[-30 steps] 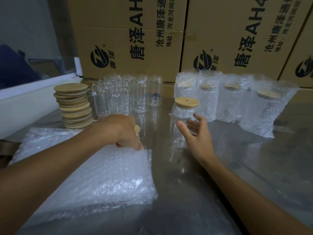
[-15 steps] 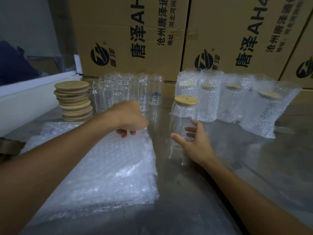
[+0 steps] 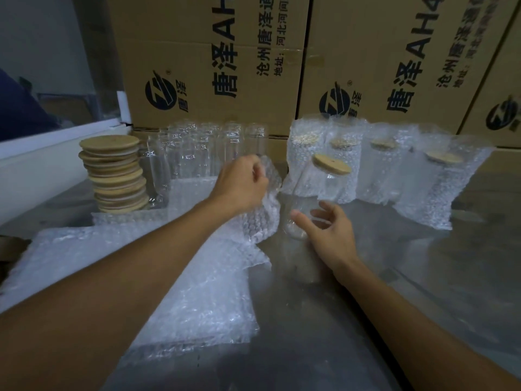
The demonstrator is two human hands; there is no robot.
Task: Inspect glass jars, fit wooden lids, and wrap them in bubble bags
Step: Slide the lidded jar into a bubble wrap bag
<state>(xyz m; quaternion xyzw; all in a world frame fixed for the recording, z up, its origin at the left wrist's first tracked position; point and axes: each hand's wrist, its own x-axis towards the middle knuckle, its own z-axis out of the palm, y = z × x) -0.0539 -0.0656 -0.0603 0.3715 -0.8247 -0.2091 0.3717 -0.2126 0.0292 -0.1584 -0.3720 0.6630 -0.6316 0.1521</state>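
**Lidded jar tilted in the right hand, bubble bag lifted by the left**

The glass jar [image 3: 315,201], capped with a wooden lid [image 3: 332,163], leans tilted above the worktop [image 3: 352,320], its lower body gripped by the right hand [image 3: 328,235] with thumb and fingers curled round the glass. Just left of it, the left hand [image 3: 239,187] pinches one bubble bag [image 3: 265,213] by its upper edge, raised off the stack of bubble bags [image 3: 169,283] lying beneath that forearm. Beyond the left hand stand empty glass jars [image 3: 197,156] in rows, with a stack of wooden lids [image 3: 115,173] further left. Beyond the right hand stand wrapped jars [image 3: 394,165]. Cardboard boxes [image 3: 211,66] rise behind everything.
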